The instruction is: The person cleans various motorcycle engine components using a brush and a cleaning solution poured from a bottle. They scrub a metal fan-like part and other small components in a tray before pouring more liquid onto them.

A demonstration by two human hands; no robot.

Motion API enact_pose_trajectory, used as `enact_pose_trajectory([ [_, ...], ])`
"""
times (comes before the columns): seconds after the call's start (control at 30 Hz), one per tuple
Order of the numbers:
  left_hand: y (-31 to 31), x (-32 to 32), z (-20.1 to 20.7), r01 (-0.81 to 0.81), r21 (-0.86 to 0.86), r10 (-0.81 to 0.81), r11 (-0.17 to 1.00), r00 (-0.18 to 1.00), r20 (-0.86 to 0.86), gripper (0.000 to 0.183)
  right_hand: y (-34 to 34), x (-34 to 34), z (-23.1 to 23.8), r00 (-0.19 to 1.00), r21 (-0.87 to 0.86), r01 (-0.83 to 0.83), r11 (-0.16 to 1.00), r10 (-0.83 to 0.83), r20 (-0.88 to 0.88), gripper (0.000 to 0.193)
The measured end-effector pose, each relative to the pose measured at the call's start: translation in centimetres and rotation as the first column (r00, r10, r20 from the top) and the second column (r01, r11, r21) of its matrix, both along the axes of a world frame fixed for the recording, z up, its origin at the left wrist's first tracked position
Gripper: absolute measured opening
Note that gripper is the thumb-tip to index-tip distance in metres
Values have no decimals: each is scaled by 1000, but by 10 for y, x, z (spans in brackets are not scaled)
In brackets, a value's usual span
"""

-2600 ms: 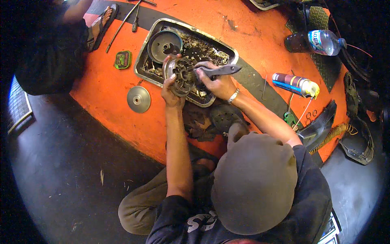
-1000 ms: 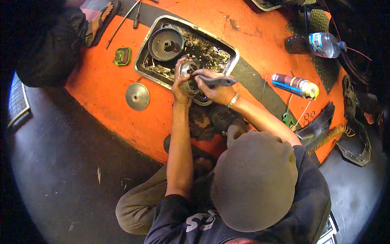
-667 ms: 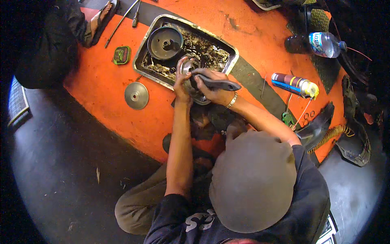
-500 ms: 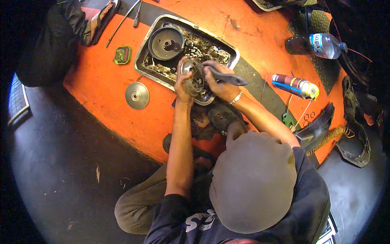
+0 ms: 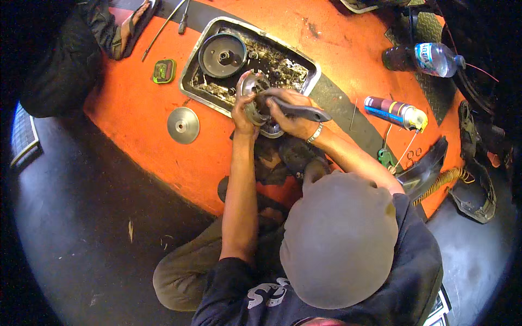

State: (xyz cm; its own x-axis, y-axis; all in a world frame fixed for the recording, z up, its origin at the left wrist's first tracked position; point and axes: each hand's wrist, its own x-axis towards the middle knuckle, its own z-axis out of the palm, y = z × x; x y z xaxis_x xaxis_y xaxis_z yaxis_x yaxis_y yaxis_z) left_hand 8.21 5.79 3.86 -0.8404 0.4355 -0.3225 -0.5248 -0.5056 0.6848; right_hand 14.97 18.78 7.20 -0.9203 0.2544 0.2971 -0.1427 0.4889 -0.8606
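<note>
My left hand (image 5: 243,115) is closed round the rim of a round, hollow metal part (image 5: 249,85), holding it tilted over the near edge of a metal tray (image 5: 202,99). In my right hand (image 5: 293,124) is a dark-handled brush (image 5: 305,112), its handle pointing right. The brush's working end reaches into the metal part's open side, and fingers partly hide it. Just beyond my hands, a dark, drum-shaped part (image 5: 222,51) with a central hub sits in the tray. Dark, wet grime and pale residue coat the tray's bottom.
Left of the tray lie a metal disc (image 5: 183,125) and a small green-and-black box (image 5: 163,71). To the right are a spray can (image 5: 395,113), a plastic bottle (image 5: 429,60) and a coiled spring (image 5: 437,185). Another person's foot (image 5: 129,27) rests at upper left.
The metal part has turned in my left hand, showing more of its open side. My right hand and the brush have shifted slightly, and the brush end sits deeper against the part.
</note>
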Motion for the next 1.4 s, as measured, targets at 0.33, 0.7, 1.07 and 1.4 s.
enact_pose_trajectory([
  [0.33, -2, 2, 1, 11, 74, -14, 997, 999, 32, 70, 8, -14, -1, 947, -278, 257, 925, -184, 262, 20],
  [0.7, -1, 0, 14, 132, 73, -126, 988, 988, -85, 83, 12, -13, -6, 801, -673, 502, 543, 2, 598, 23],
  [1.07, -8, -5, 13, 3, 273, -48, 962, 986, 160, 78, 37, -12, 18, 963, 57, -255, 965, 248, 107, 28],
  [1.4, -8, -3, 9, 117, 256, -135, 960, 989, 54, 85, 31, -13, 20, 953, -62, -130, 990, 142, 269, 26],
])
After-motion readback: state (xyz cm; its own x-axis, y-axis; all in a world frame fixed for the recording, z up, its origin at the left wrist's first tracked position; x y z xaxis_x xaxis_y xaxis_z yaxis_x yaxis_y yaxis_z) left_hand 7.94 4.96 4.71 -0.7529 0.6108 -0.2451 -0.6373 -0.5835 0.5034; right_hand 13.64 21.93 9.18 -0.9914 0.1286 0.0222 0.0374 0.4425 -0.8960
